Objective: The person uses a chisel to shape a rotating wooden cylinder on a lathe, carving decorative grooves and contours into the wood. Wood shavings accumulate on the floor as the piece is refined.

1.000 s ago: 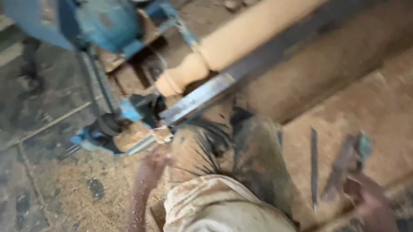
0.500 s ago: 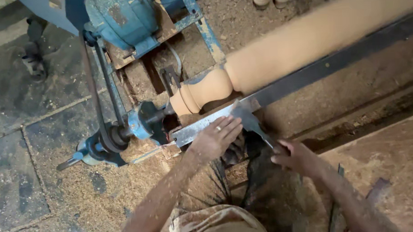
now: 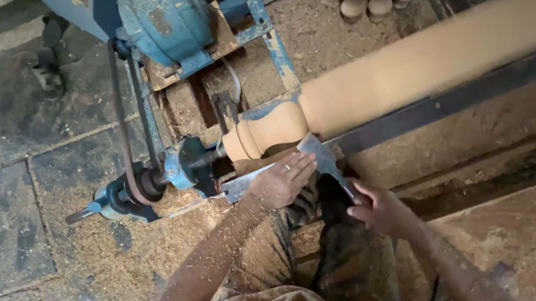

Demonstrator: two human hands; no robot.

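A long pale wooden spindle [image 3: 396,75] sits in a lathe, blurred as it spins, with rounded beads at its left end [image 3: 267,133]. My left hand [image 3: 284,179] lies flat, fingers together, on the metal tool rest [image 3: 245,182] and on the wide blade of a chisel [image 3: 318,154] set against the wood. My right hand [image 3: 380,209] grips the chisel's handle just below and to the right. Sawdust covers my left forearm.
A blue motor [image 3: 168,23] and drive belt [image 3: 125,137] stand at the upper left, with a blue headstock pulley [image 3: 144,187]. A dark steel rail [image 3: 444,103] runs under the spindle. Turned wooden pieces [image 3: 370,1] stand at the top. Sawdust covers the stone floor [image 3: 38,194].
Both hands came up from low in the picture to the tool rest. My right hand took hold of the chisel handle and the blade now meets the spindle.
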